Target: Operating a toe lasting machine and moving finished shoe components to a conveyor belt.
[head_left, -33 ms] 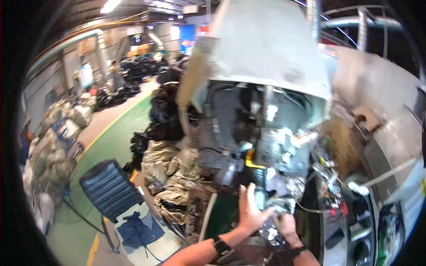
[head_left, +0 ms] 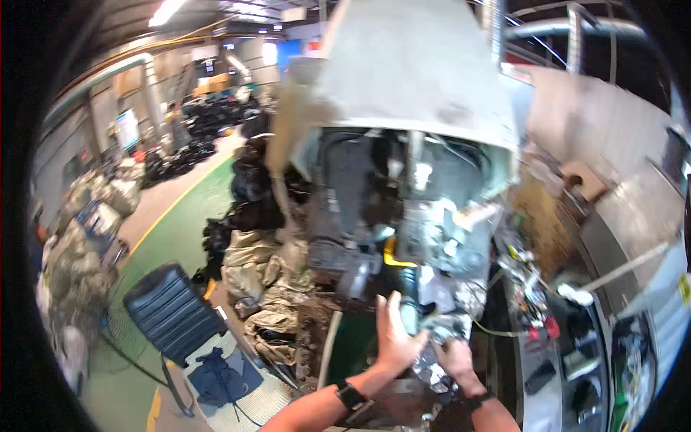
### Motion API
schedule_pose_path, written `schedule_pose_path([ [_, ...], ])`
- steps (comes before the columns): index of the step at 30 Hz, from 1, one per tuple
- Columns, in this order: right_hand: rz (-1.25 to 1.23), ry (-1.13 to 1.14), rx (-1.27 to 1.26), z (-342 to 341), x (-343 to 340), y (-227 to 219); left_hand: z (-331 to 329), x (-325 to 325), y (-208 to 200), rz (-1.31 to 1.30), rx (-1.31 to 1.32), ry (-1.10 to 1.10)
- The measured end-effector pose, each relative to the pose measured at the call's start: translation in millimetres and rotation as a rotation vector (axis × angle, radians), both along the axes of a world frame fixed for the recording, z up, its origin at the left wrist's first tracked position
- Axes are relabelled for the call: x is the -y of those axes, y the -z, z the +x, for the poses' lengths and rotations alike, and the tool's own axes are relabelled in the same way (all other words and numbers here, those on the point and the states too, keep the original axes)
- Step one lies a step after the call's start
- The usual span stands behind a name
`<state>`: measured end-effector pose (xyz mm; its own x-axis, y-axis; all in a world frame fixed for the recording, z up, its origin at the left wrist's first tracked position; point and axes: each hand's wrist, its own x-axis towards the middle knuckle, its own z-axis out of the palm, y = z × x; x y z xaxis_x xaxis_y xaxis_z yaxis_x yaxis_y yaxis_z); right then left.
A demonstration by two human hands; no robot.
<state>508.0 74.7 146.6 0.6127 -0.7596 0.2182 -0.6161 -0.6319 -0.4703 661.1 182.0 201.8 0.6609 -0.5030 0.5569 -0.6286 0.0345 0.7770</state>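
Observation:
My left hand [head_left: 393, 340] is beside an upright dark cylindrical tool [head_left: 408, 288] with a yellow part [head_left: 392, 253] near its top. Its fingers stretch upward and the thumb stands apart, pointing to the right. My right hand [head_left: 455, 358] is lower and to the right, fingers curled together around something too blurred to name. Between the two hands lies a small shiny metallic piece [head_left: 435, 330], close to the left thumb and right fingertips. Crumpled silvery scraps [head_left: 430, 371] are below them. Glare and blur hide exact contact.
A pale hood [head_left: 410, 65] overhangs the cluttered bench. A black chair [head_left: 173, 309] with dark cloth [head_left: 223, 378] on its seat stands left, near beige sacks [head_left: 263, 281]. Small parts fill a strip [head_left: 529, 288] at right, beside a tray [head_left: 633, 374]. A thin hose [head_left: 504, 333] curves nearby.
The scene has shifted a little to the left in the view. Both hands keep nearly the same pose beside the cylindrical tool and metallic piece.

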Motion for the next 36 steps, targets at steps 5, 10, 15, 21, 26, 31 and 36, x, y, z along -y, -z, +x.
schedule_pose_path([
  [5, 0.143, 0.044, -0.055, 2.7, -0.4, 1.2, 6.2, 3.1, 13.5, -0.029, -0.071, 0.088],
  [10, 0.148, -0.002, -0.017, 1.7, 0.5, -1.3, 6.1, 3.1, 15.0, -0.075, -0.138, 0.136],
  [15, 0.150, -0.007, 0.088, 1.8, 3.2, 0.6, 6.4, 0.8, 11.4, -0.037, -0.225, 0.160],
  [21, 0.166, -0.002, 0.113, 2.5, 5.6, 5.9, 8.5, 2.5, 19.0, -0.042, -0.276, 0.169],
  [26, 0.210, 0.005, 0.104, 3.2, 6.8, 6.4, 10.7, 3.4, 21.8, -0.055, -0.255, 0.176],
  [31, 0.183, 0.002, 0.084, 2.6, 6.3, 4.6, 11.3, 4.2, 24.3, -0.117, -0.324, 0.230],
  [36, 0.233, 0.018, 0.091, 2.4, 7.5, 5.9, 10.1, 0.0, 13.5, -0.019, -0.179, 0.143],
])
